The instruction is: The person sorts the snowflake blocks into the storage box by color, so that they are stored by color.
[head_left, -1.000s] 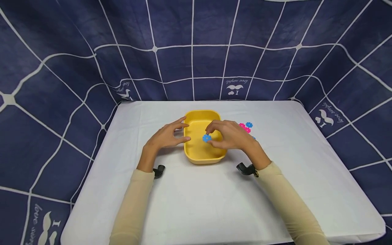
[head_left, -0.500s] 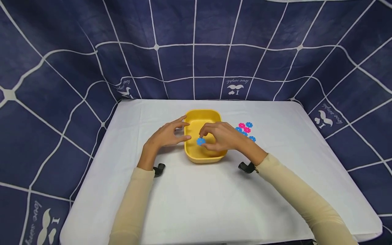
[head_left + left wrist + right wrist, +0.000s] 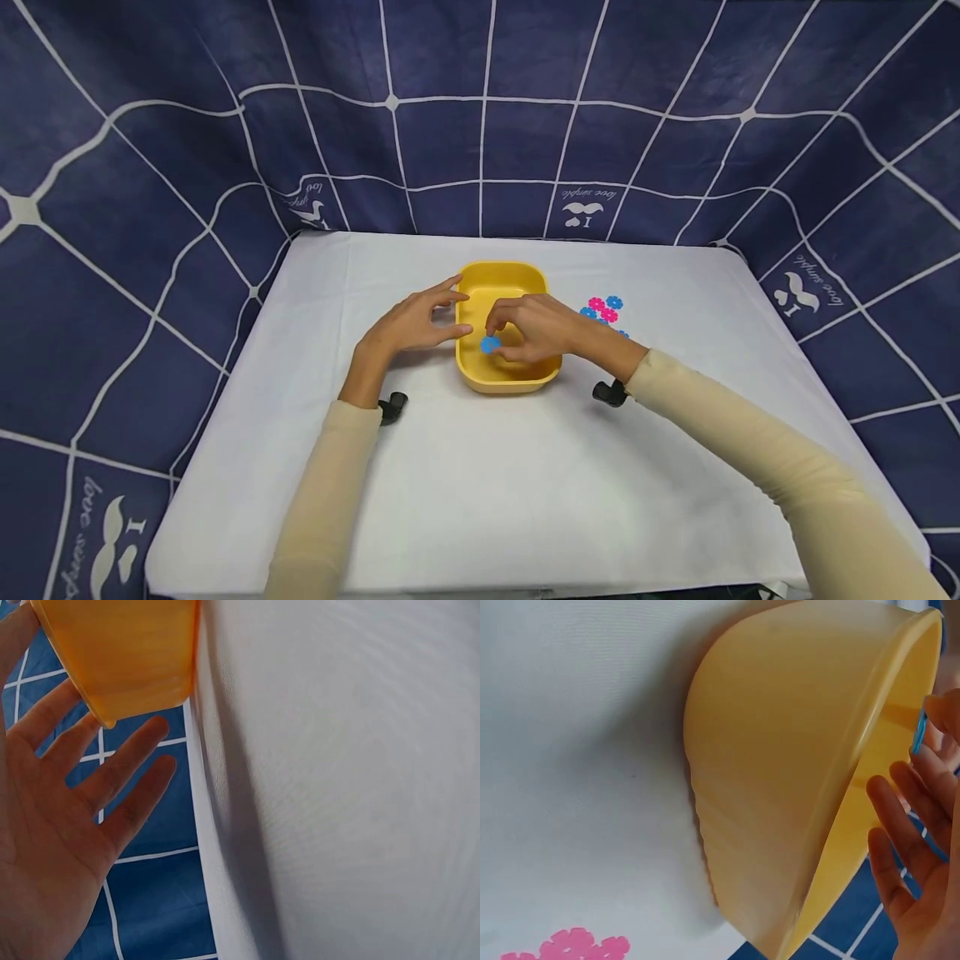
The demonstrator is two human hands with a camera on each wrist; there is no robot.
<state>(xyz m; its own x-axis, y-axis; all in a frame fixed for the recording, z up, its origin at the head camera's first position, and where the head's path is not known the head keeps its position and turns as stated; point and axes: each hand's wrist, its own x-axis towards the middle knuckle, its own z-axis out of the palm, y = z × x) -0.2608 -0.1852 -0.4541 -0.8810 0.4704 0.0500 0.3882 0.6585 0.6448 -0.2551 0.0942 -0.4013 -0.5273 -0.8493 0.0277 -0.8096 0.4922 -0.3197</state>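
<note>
A yellow plastic tub (image 3: 508,387) stands on the white table in the head view. My left hand (image 3: 416,321) is at the tub's left rim, with its thumb and fingers spread and relaxed. In the left wrist view its fingers (image 3: 124,769) extend beside the tub wall. Over the tub, my right hand (image 3: 536,325) pinches a blue flower-shaped disc (image 3: 490,344) between thumb and index finger. The right wrist view shows that disc edge-on (image 3: 919,731), above the rim level, the other fingers loosely extended. The hand partly covers the tub's interior.
Right of the tub lie several loose flower-shaped discs, pink (image 3: 609,316) and blue (image 3: 614,302), some partly behind the right hand and wrist. The white-covered table (image 3: 480,492) is bounded at the back and sides by a dark blue gridded cloth (image 3: 435,142).
My right hand has shifted left over the tub, keeping the blue disc pinched, and its forearm has swung outward. More loose discs came into sight. The left hand stays at the rim.
</note>
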